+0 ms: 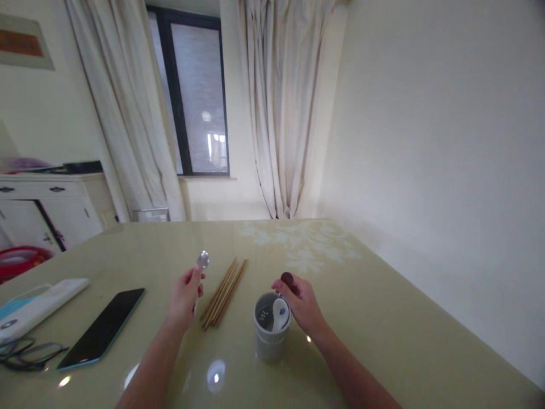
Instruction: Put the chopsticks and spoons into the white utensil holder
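Upright in my left hand (186,295) is a metal spoon (203,259), its bowl above the fingers and its handle end showing below them. My right hand (303,301) is closed at the far right rim of a grey cup (271,343), around a utensil with a dark brown rounded end (288,278); the fingers hide most of it. Inside the cup stands a white spoon (280,314) with a blue mark. The cup's dark bottom shows several small holes. Between my hands a bundle of wooden chopsticks (223,295) lies on the table, close to my left hand.
To the left on the glossy table (366,352) lie a dark phone (104,328), a white long case (45,307) and eyeglasses (32,353). The wall (447,170) borders the table's right edge. A white cabinet (55,199) and a red basin (21,261) are beyond the left side.
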The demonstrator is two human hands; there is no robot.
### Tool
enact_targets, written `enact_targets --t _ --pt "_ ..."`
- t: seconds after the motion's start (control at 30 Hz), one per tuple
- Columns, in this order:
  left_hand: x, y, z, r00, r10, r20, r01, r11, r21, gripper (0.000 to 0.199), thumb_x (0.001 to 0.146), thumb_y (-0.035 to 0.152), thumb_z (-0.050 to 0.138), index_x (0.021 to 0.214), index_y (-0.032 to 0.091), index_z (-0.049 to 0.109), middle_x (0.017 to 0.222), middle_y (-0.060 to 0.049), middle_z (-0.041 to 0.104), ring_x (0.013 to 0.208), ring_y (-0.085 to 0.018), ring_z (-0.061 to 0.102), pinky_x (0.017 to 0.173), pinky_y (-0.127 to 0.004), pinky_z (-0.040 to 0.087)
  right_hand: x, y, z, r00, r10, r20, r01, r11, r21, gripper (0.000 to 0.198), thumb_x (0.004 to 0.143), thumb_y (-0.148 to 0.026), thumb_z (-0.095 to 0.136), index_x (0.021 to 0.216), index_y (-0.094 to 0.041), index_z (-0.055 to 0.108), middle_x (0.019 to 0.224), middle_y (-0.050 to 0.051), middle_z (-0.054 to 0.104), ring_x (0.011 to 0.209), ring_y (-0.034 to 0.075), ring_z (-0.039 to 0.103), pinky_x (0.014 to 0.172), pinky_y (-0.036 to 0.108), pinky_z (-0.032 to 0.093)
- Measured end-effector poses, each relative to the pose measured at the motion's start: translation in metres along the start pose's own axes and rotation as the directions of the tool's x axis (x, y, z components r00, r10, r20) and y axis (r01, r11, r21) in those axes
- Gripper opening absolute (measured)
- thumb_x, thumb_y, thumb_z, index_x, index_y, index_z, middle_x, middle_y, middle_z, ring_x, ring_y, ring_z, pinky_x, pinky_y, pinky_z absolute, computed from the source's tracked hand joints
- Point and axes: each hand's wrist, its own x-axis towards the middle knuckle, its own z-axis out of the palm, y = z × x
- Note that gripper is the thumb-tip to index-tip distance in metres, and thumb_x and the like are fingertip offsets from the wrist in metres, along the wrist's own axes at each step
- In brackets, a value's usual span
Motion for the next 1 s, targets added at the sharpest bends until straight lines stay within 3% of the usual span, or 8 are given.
enact_targets --t 0.07,0.2,0.43,0.57,0.73,0.8,0.9,1.0 --pt "0.006 -0.014 0.004 0.999 0.018 0.042 -0.028 0.967 0.254 0.055 0.088 0.070 0.058 0.088 0.018 0.072 0.076 -0.003 0.073 0.052 -0.015 0.060 0.053 -0.028 0.046 0.000 -0.002 -0.002 1.000 -0.006 -0.018 0.006 1.000 -0.029 0.046 0.092 -0.061 0.071 0.079 -0.017 0.076 0.070 0.002 0.067 0.066 0.018 0.060 0.061 0.027 0.045" --pt "0.006 -0.025 0.013 0.994 0.073 0.082 -0.101 0.895 0.435 0.025 0.089 0.039 0.065 0.095 0.020 0.079 0.088 -0.010 0.081 0.078 -0.027 0.075 0.072 -0.033 0.052 0.002 -0.005 -0.008 0.997 -0.065 -0.049 0.058 0.989 -0.138 0.045 0.095 -0.058 0.067 0.075 -0.018 0.073 0.068 0.001 0.065 0.065 0.017 0.058 0.062 0.028 0.043" --pt "-0.008 -0.018 0.021 0.942 0.242 0.231 -0.332 0.763 0.555 0.030 0.096 0.037 0.057 0.106 0.022 0.081 0.113 -0.014 0.082 0.110 -0.034 0.073 0.101 -0.045 0.053 0.000 -0.015 -0.010 0.973 -0.212 -0.093 0.182 0.947 -0.264 0.046 0.098 -0.050 0.067 0.064 -0.019 0.067 0.060 -0.002 0.056 0.059 0.014 0.049 0.059 0.027 0.037" --pt "-0.035 0.005 0.032 0.803 0.530 0.273 -0.593 0.759 0.270 0.041 0.102 0.047 0.049 0.108 0.021 0.078 0.112 -0.012 0.082 0.107 -0.028 0.074 0.102 -0.043 0.056 -0.001 -0.025 -0.018 0.927 -0.237 -0.292 0.184 0.963 -0.196 0.043 0.097 -0.052 0.070 0.071 -0.018 0.073 0.063 -0.001 0.061 0.059 0.014 0.052 0.058 0.026 0.040" --pt "-0.084 0.028 0.048 0.728 0.623 0.288 -0.658 0.752 0.036 0.040 0.110 0.045 0.042 0.123 0.024 0.073 0.120 -0.009 0.080 0.109 -0.023 0.075 0.094 -0.039 0.061 0.002 -0.033 -0.029 0.779 -0.157 -0.607 0.206 0.978 0.012 0.046 0.098 -0.058 0.068 0.079 -0.017 0.076 0.055 -0.005 0.048 0.049 0.011 0.041 0.046 0.023 0.033" --pt "-0.097 0.030 0.049 0.666 0.690 0.284 -0.727 0.685 0.041 0.038 0.110 0.040 0.044 0.135 0.025 0.068 0.133 -0.010 0.076 0.120 -0.024 0.072 0.101 -0.041 0.059 0.001 -0.034 -0.026 0.796 -0.146 -0.588 0.230 0.971 0.070 0.047 0.097 -0.059 0.070 0.080 -0.016 0.077 0.053 -0.005 0.048 0.046 0.011 0.043 0.044 0.022 0.034" --pt "-0.107 0.033 0.045 0.518 0.801 0.301 -0.849 0.525 0.064 0.042 0.108 0.036 0.050 0.148 0.027 0.059 0.142 -0.009 0.071 0.133 -0.025 0.064 0.111 -0.043 0.052 -0.006 -0.037 -0.013 0.867 -0.153 -0.474 0.245 0.960 0.139 0.044 0.097 -0.057 0.071 0.083 -0.016 0.079 0.054 -0.002 0.060 0.047 0.012 0.055 0.047 0.023 0.045" --pt "-0.112 0.038 0.042 0.427 0.855 0.295 -0.902 0.424 0.078 0.042 0.106 0.033 0.057 0.147 0.027 0.060 0.136 -0.008 0.073 0.128 -0.024 0.066 0.109 -0.039 0.052 -0.018 -0.040 0.002 0.911 -0.174 -0.375 0.265 0.942 0.207 0.038 0.100 -0.053 0.070 0.089 -0.018 0.081 0.058 0.001 0.068 0.050 0.014 0.064 0.051 0.025 0.053"
